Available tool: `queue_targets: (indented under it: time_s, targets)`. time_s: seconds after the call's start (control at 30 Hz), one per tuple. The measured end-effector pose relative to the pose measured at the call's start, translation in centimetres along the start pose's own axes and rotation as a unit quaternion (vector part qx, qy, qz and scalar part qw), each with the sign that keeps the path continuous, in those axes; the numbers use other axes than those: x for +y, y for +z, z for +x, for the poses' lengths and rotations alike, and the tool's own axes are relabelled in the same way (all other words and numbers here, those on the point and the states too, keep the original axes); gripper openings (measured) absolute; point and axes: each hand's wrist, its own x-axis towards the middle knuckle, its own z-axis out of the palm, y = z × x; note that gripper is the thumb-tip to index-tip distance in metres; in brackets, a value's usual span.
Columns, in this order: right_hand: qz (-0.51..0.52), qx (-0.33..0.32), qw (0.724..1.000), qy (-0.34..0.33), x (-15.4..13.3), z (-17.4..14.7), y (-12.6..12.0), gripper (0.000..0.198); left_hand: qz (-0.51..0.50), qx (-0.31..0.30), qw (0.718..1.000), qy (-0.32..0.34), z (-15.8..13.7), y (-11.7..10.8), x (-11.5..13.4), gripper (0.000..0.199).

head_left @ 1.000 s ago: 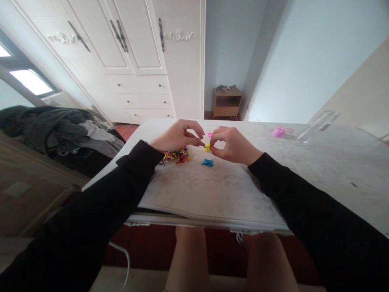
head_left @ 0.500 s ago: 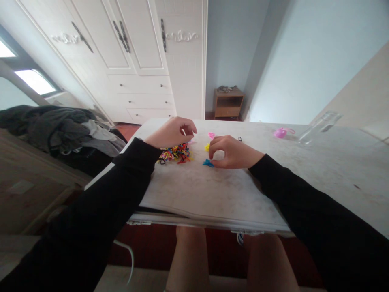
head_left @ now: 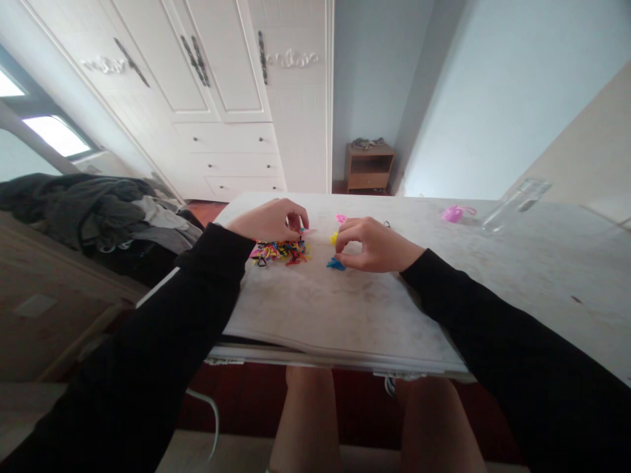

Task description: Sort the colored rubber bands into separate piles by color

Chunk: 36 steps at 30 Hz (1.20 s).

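Note:
A heap of small multicoloured rubber bands (head_left: 280, 252) lies on the white tabletop. Over its far edge is my left hand (head_left: 271, 222), fingers curled down and tips brought together; a tiny bit of teal shows at them, too small to name. My right hand (head_left: 377, 246) rests to the right, thumb and forefinger pinched at a small bunch of blue rubber bands (head_left: 336, 264) on the table. Just beyond its fingers sits a yellow bunch (head_left: 334, 238), partly covered by the hand. Farther back lies a pink bunch (head_left: 341, 219).
A dark band (head_left: 387, 225) lies behind my right hand. Farther right are a pink rounded object with a loop (head_left: 452, 213) and a clear glass bottle (head_left: 515, 207). Dark clothes (head_left: 98, 210) are piled to the left. The table's front edge (head_left: 340, 358) is above my knees.
My left hand has lowered toward the heap and moved slightly left, its fingers closing. My right hand stays by the blue bands, its thumb and forefinger drawn closer together.

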Motion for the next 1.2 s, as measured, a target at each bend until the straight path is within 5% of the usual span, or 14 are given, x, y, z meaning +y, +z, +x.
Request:
queue_targets:
  time_s: [0.57, 1.2]
  targets:
    - [-0.002, -0.007, 1.000, -0.007, 0.08, 0.06, 0.13, 0.013, -0.001, 0.040, 0.999, -0.004, -0.27, -0.28, 0.96, 0.026]
    - [0.001, -0.008, 1.000, -0.009, 0.13, 0.07, 0.37, 0.015, 0.016, -0.019, 1.000, -0.008, 0.10, 0.39, -0.01, 0.021]
